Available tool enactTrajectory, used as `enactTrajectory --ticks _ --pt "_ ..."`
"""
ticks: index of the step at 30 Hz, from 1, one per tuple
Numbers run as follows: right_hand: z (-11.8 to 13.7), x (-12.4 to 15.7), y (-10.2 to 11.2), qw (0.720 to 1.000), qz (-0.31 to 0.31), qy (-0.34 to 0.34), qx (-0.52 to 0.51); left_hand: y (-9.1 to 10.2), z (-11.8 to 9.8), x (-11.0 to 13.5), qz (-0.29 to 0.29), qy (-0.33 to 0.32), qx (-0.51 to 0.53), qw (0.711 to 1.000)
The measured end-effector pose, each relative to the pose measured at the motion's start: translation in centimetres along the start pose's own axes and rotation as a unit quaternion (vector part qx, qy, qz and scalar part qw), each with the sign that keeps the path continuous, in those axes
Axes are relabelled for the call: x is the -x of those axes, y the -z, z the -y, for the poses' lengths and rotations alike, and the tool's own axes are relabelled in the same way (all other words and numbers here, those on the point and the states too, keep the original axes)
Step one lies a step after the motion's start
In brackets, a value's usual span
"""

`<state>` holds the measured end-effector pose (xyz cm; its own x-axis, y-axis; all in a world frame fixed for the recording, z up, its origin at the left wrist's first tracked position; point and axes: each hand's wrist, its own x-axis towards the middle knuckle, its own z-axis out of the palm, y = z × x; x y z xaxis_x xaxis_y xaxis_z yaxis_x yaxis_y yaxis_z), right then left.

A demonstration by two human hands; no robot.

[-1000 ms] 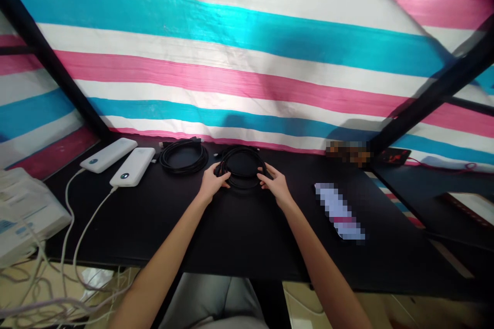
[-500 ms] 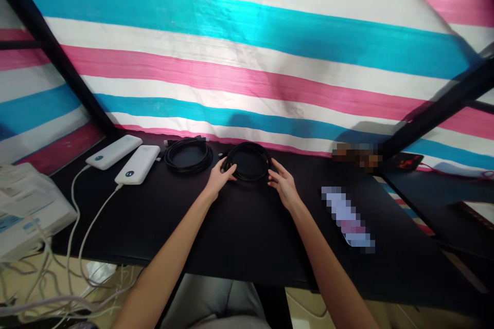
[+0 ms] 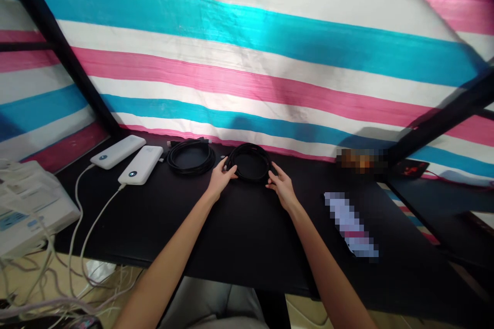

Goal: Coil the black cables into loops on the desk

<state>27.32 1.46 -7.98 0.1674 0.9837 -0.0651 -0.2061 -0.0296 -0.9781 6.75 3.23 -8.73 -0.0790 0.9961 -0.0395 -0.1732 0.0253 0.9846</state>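
A black cable (image 3: 252, 180) wound into a round coil lies on the black desk between my hands. My left hand (image 3: 223, 179) pinches the coil's left side, thumb on top. At the coil's right edge, the fingers of my right hand (image 3: 281, 185) are curled against the loops. One light-tipped cable end sticks out near my left fingertips. A second coiled black cable (image 3: 189, 170) rests to the left, apart from my hands, its plugs at the back.
Two white power banks (image 3: 141, 165) with white cords lie at the left of the desk (image 3: 247, 236). A blurred-out phone-like object (image 3: 351, 226) is on the right. Striped sheeting (image 3: 247, 61) rises behind; tangled white cables (image 3: 46, 277) hang at lower left.
The view has shifted slightly. The coil stays between my two hands, and my right fingers sit a little lower along its edge.
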Motion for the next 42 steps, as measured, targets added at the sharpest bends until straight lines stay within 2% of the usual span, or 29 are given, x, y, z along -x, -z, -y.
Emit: enactTrajectory --ticks 8,15,24,27,29,32,36,42 --pt "-0.3 -0.3 -0.1 0.999 -0.003 -0.014 0.032 0.0 0.7 -0.4 -0.039 0.022 0.002 0.999" --pt "-0.2 -0.3 0.0 1.000 -0.011 -0.006 0.007 0.0 0.5 -0.3 -0.015 -0.003 -0.050 0.999" --pt "-0.7 -0.5 -0.1 0.999 -0.033 0.008 0.040 0.2 0.7 -0.5 -0.049 -0.002 -0.095 0.994" --pt "-0.7 -0.2 0.3 0.990 -0.065 0.066 0.104 0.4 0.3 -0.1 -0.093 -0.035 -0.159 0.982" --pt "-0.5 0.2 0.6 0.980 -0.095 0.104 0.143 0.6 -0.1 0.2 -0.128 -0.074 -0.223 0.963" --pt "-0.1 0.8 0.8 0.971 -0.139 0.126 0.147 0.9 -0.7 0.8 -0.164 -0.131 -0.289 0.934" --pt "0.4 1.4 0.7 0.968 -0.167 0.142 0.123 1.1 -1.2 1.5 -0.164 -0.188 -0.280 0.927" --pt "0.4 2.0 0.3 0.967 -0.150 0.167 0.118 1.1 -0.9 1.6 -0.152 -0.274 -0.245 0.917"
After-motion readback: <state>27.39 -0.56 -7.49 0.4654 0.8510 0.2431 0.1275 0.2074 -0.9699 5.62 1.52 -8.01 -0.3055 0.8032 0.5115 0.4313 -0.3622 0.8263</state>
